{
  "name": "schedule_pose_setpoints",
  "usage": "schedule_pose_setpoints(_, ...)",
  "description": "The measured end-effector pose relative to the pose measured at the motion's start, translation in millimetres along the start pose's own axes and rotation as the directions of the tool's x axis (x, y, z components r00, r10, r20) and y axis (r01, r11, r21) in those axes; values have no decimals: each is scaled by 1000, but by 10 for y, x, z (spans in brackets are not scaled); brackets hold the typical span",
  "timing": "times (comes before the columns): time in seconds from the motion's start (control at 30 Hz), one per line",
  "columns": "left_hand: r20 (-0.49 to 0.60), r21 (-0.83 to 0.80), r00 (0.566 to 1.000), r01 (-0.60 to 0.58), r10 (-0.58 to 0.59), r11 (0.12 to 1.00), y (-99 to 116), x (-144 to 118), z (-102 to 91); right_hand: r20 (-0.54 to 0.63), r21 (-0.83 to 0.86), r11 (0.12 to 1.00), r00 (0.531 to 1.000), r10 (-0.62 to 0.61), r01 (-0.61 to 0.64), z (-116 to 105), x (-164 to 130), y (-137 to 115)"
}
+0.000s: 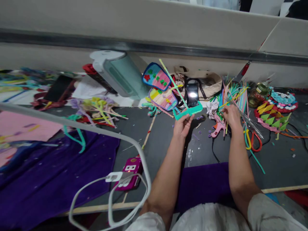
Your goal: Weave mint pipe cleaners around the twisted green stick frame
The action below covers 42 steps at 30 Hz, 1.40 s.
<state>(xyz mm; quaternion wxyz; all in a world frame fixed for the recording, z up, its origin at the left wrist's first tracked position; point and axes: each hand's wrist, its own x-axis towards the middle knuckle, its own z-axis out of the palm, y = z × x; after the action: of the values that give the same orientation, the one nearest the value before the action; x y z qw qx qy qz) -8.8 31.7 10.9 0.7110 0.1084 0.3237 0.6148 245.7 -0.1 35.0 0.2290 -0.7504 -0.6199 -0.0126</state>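
Two bare hands work over a cluttered grey table (156, 141), described from left to right. At far left lie a purple cloth (48, 173) and a white cable (115, 179) looping past a magenta power strip (131, 171); behind them a pale green cylindrical appliance (120, 75) lies on its side. Left hand (182, 125): grip closed on a teal craft frame (189, 112), pinched at its lower edge and held above the table, with a green-yellow straw (172, 81) rising from it up and to the left. Right hand (231, 116): fingers curled onto a bundle of coloured straws (234, 93), though whether any straw is actually pinched cannot be told. The bundle's long axis runs away from the person, directly beyond the right hand, which is the nearer hand. A pink glue gun (218, 127) lies between the hands; red-handled scissors (255, 141) lie right of the right wrist.
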Motion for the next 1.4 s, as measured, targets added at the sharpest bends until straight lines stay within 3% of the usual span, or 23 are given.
schedule_pose_setpoints(0.43,10,-9,1000,1,-1,1000,6,-15,15,-18,42,999,999,-34,35,9,2,9)
schedule_pose_setpoints(0.63,9,-15,1000,8,-7,1000,3,-7,8,-124,176,972,983,-136,157,-90,22,-71)
schedule_pose_setpoints(0.8,2,-7,1000,13,-13,1000,-15,17,-14,-196,338,884,943,-268,322,-238,11,-324)
schedule_pose_setpoints(0.97,0,11,1000,18,-18,1000,-16,20,-26,-192,392,799,890,-414,456,-426,-125,-804)
schedule_pose_setpoints(1.1,39,13,999,6,-6,1000,-6,3,-13,-283,449,691,824,-491,566,-582,-283,-1153)
schedule_pose_setpoints(1.2,64,22,998,-6,5,1000,-6,10,-19,-395,581,550,799,-453,600,-683,-396,-1291)
schedule_pose_setpoints(1.3,92,30,996,-9,6,999,-9,21,-33,-491,774,278,816,-304,569,-777,-490,-1361)
schedule_pose_setpoints(1.4,107,30,994,3,-6,1000,-7,13,-33,-471,878,55,879,-68,475,-849,-522,-1396)
